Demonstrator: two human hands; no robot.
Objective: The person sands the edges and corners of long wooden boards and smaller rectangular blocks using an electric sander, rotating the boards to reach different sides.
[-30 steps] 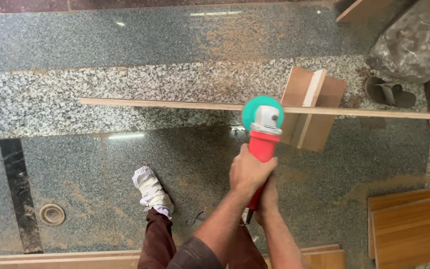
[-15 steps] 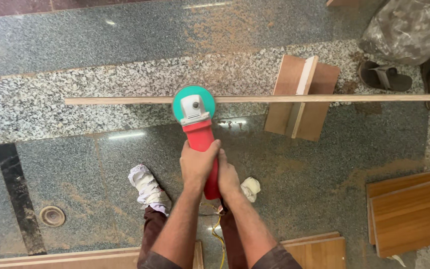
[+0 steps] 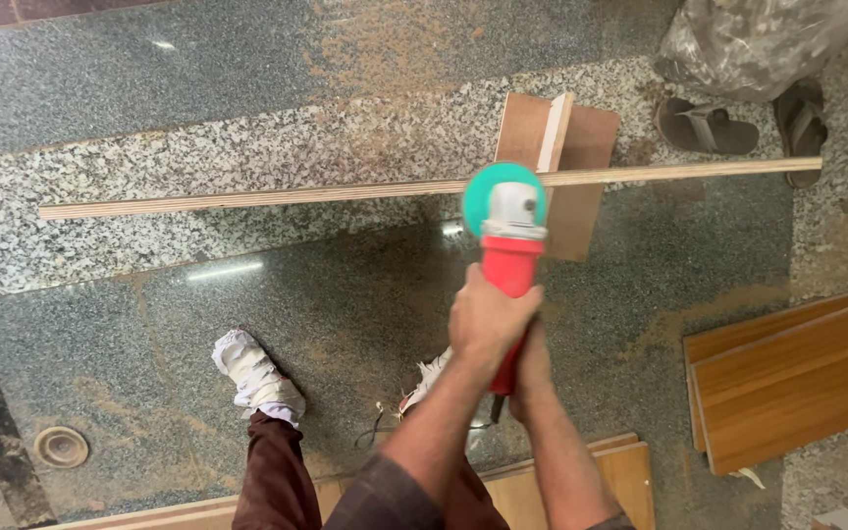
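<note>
I hold a red angle grinder [image 3: 509, 257] with a grey head and a teal disc guard [image 3: 491, 188]. My left hand [image 3: 488, 319] wraps the red body from above. My right hand [image 3: 530, 373] grips the rear of the handle, partly hidden under the left. The disc sits on a long thin wooden strip [image 3: 247, 199] that runs across the granite floor. The strip rests on a small wooden block [image 3: 581, 147] just right of the disc.
My two feet in white wrapped cloth [image 3: 255, 378] stand on the floor below the strip. Sandals [image 3: 709, 128] and a plastic-covered bundle [image 3: 748, 44] lie top right. Stacked wooden boards [image 3: 787, 383] are at the right, more boards [image 3: 581, 486] at the bottom, a floor drain [image 3: 61, 447] bottom left.
The grinder slid left along the strip, then back to the right, near the block. Both hands kept their grip throughout.
</note>
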